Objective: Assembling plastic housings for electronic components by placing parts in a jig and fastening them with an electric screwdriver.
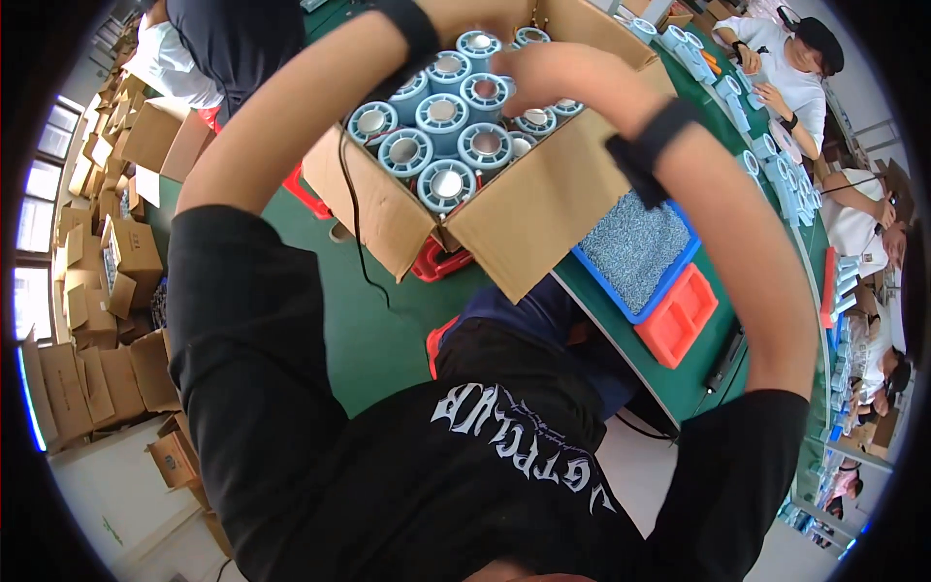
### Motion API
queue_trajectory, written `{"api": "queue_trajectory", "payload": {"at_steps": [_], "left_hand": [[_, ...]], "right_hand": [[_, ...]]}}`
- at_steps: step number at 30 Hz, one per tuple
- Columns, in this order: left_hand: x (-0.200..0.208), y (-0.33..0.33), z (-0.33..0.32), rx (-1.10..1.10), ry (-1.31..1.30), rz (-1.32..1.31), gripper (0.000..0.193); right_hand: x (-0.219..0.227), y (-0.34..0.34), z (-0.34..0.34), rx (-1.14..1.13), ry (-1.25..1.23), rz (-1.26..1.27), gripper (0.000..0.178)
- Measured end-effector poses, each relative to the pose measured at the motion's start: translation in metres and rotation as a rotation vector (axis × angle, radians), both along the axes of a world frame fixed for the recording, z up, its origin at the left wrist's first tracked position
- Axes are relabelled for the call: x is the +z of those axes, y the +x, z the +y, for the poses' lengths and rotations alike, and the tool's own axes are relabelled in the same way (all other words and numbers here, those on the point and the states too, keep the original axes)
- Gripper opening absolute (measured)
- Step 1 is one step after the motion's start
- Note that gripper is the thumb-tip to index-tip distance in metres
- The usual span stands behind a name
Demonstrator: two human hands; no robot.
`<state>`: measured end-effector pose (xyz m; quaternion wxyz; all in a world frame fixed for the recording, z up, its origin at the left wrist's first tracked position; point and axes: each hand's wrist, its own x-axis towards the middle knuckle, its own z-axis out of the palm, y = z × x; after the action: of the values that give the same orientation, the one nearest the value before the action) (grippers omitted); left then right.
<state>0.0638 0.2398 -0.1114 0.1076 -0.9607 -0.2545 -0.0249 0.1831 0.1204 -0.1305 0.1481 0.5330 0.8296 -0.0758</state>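
Note:
An open cardboard box [543,209] holds several light-blue cylinders standing upright, with spoked round rims and silvery or dark centres. My right hand [543,78] reaches over the box from the right, its fingers curled against the edge of one light-blue cylinder [488,92] in the upper part of the group. At the upper edge of the picture, my left hand [485,14] is above the far cylinders; it is blurred and partly cut off, so its fingers cannot be made out. Another light-blue cylinder [447,184] stands at the box's near corner.
On the green table right of the box lie a blue tray [635,315] of small grey pieces and a red divided tray [679,315]. A black cable [351,194] hangs over the box's left side. Cardboard boxes [131,257] pile up at left. Co-workers [790,73] sit along the right.

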Motion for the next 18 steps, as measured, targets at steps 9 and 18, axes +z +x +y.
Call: {"api": "queue_trajectory", "payload": {"at_steps": [9,18], "left_hand": [[-0.103,0.000,0.025,0.110,0.195,0.084,0.021],[0.032,-0.017,-0.041,0.193,-0.091,0.007,0.063]], "right_hand": [[-0.016,-0.020,0.027,0.045,-0.109,-0.142,0.063],[0.150,0.103,-0.128,-0.056,0.379,0.169,0.062]]}}
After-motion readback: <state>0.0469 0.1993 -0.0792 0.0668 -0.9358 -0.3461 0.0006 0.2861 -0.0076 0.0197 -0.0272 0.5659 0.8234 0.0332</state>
